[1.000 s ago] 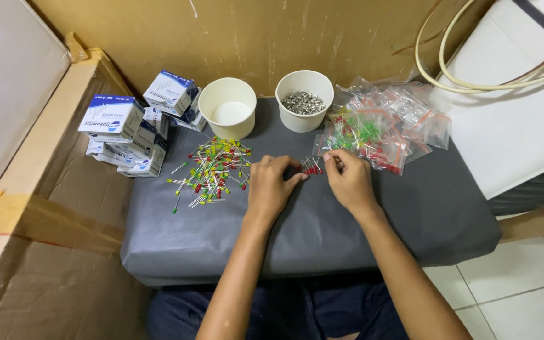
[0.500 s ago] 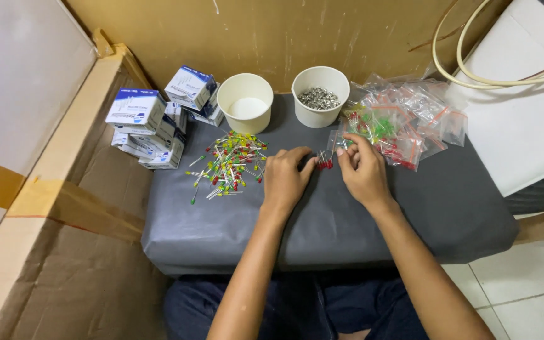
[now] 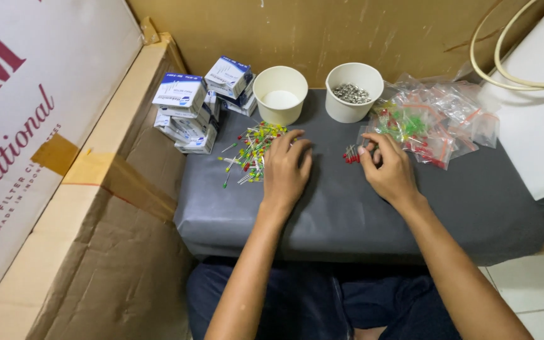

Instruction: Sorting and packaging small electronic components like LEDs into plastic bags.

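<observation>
My left hand (image 3: 286, 167) rests palm down on the grey padded surface (image 3: 347, 208), fingertips at the edge of a loose pile of red, yellow and green LEDs (image 3: 251, 151). My right hand (image 3: 388, 169) sits to the right with fingers curled, pinching a small bunch of red LEDs (image 3: 351, 155) by their leads. Beyond it lie several clear zip bags (image 3: 432, 123) holding green and red LEDs.
Two white paper cups stand at the back: an empty one (image 3: 280, 94) and one (image 3: 354, 91) with small metal parts. Blue-and-white small boxes (image 3: 198, 110) are stacked at the left. A large cardboard box (image 3: 51, 157) flanks the left side; a white hose (image 3: 505, 50) lies at the right.
My left hand has moved left, away from the right hand, to the loose LED pile. The right hand keeps the red LEDs. The camera view has shifted left.
</observation>
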